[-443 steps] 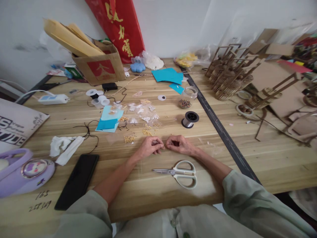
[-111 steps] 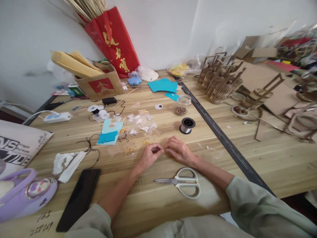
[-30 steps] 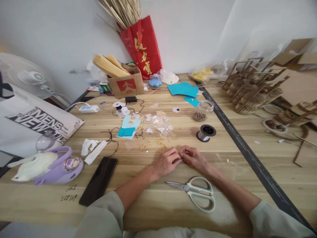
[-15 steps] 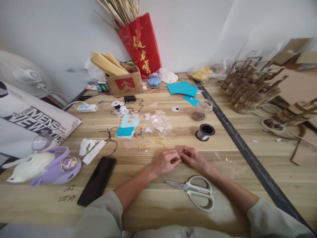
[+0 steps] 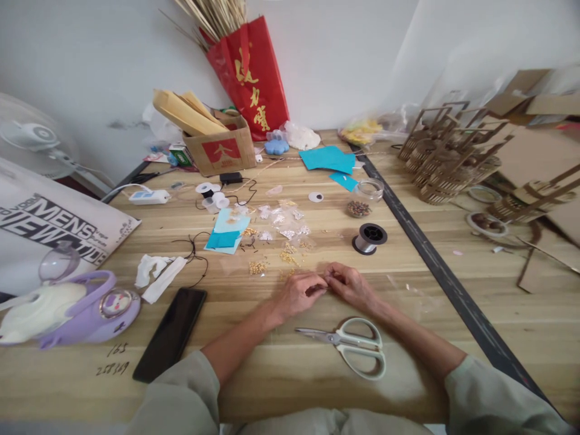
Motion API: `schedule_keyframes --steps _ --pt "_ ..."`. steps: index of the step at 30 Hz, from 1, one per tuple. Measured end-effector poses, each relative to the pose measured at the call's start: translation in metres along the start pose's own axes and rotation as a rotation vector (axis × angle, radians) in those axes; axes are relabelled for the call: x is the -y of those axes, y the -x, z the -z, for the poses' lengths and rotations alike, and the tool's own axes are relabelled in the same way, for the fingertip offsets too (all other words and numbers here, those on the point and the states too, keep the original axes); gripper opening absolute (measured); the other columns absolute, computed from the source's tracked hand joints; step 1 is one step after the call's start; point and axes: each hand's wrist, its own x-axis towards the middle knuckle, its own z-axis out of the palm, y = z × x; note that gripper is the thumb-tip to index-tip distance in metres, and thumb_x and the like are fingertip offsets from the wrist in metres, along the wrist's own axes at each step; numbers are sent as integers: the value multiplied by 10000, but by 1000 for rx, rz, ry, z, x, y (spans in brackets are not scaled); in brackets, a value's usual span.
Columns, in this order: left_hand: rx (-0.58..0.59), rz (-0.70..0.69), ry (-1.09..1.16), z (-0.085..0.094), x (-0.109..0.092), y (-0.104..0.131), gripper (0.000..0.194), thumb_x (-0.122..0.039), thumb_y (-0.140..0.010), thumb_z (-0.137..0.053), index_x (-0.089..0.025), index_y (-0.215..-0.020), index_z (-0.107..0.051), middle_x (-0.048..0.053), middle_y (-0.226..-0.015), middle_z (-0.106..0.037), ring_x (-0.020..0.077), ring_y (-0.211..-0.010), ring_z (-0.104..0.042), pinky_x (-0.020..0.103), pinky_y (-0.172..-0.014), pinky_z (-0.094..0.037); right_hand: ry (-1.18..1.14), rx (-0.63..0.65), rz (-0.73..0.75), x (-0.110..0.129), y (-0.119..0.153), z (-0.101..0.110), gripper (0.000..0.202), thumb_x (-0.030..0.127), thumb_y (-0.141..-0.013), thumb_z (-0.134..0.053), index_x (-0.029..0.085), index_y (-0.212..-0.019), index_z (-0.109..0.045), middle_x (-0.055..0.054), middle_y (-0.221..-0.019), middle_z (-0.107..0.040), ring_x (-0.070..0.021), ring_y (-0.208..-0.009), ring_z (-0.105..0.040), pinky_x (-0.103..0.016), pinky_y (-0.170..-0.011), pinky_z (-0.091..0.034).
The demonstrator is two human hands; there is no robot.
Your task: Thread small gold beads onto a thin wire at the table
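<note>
My left hand (image 5: 299, 294) and my right hand (image 5: 347, 283) meet fingertip to fingertip above the wooden table, both closed in a pinch. Whatever lies between the fingers is too small to make out. Just beyond my left hand are small piles of gold beads (image 5: 257, 267). Scissors with pale green handles (image 5: 361, 348) lie on the wood between my forearms, blades pointing left. A spool of clear thread or fine wire (image 5: 370, 240) stands past my right hand. Small clear bags with silvery bits (image 5: 287, 225) are spread farther back.
Left of my arms lie a black phone (image 5: 171, 333) and crumpled white tissue (image 5: 156, 270). A glass jar of beads (image 5: 359, 208), blue paper pieces (image 5: 327, 159) and a cardboard box (image 5: 222, 147) stand or lie farther back. Woven baskets (image 5: 446, 160) crowd the right side.
The whole view has shifted slightly, so everything sits a little farther left. My two hands stay pinched together in nearly the same place over the table.
</note>
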Motion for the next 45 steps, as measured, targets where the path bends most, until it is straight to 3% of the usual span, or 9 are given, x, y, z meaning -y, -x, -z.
schedule_keyframes --steps 6,21,38,45 --pt "-1 30 50 -1 3 0 55 -158 -803 -605 -158 -800 -660 30 -744 -680 116 -671 -607 227 -673 -482 43 -17 -9 1 -1 5 129 267 -833 -489 160 -780 -538 18 -637 -511 -101 -549 -426 -225 -531 -328" --pt "-31 301 251 -8 14 -2 132 -114 -742 -645 -141 -870 -664 38 -771 -706 111 -659 -634 196 -603 -500 -38 -16 -9 10 -1 8 173 301 -828 -512 147 -765 -557 20 -609 -491 -83 -526 -388 -211 -495 -291" --pt "-72 253 167 -3 10 -5 101 -143 -748 -625 -140 -848 -641 21 -743 -615 80 -586 -526 173 -526 -428 -28 16 -9 5 -2 12 168 298 -827 -519 146 -792 -581 18 -636 -507 -94 -561 -411 -214 -524 -305" --pt "-104 146 32 1 16 -5 161 -71 -767 -554 -151 -880 -637 48 -844 -629 121 -713 -565 237 -651 -475 -49 66 15 -4 -5 21 203 336 -838 -516 146 -799 -576 11 -674 -519 -96 -580 -411 -215 -536 -308"
